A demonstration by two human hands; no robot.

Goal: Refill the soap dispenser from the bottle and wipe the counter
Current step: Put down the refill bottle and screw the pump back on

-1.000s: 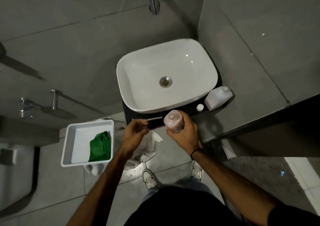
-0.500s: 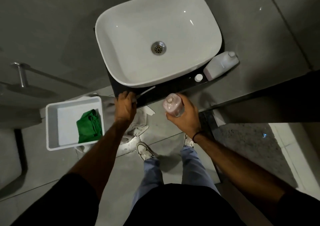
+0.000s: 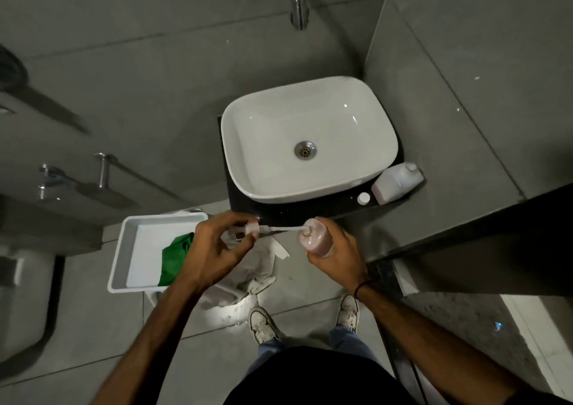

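Observation:
My right hand (image 3: pixel 336 254) grips a clear soap dispenser (image 3: pixel 316 237) with pinkish soap inside, held in front of the black counter (image 3: pixel 310 212). My left hand (image 3: pixel 217 249) pinches the pump head (image 3: pixel 251 229); its thin tube (image 3: pixel 285 228) runs sideways to the dispenser's mouth. A white refill bottle (image 3: pixel 397 182) stands on the counter to the right of the white sink (image 3: pixel 310 137), with its loose white cap (image 3: pixel 363 198) beside it. A green cloth (image 3: pixel 173 255) lies in a white tray (image 3: pixel 133 249) at the left.
A chrome tap (image 3: pixel 298 1) juts from the grey wall above the sink. A crumpled pale rag (image 3: pixel 251 274) lies on the floor below the hands, near my shoes (image 3: pixel 263 324). A metal rail (image 3: pixel 102 172) is on the left wall.
My left hand has come off the counter edge holding the pump, and its tube tip now meets the dispenser's mouth. The camera view tilted back up to show the tap.

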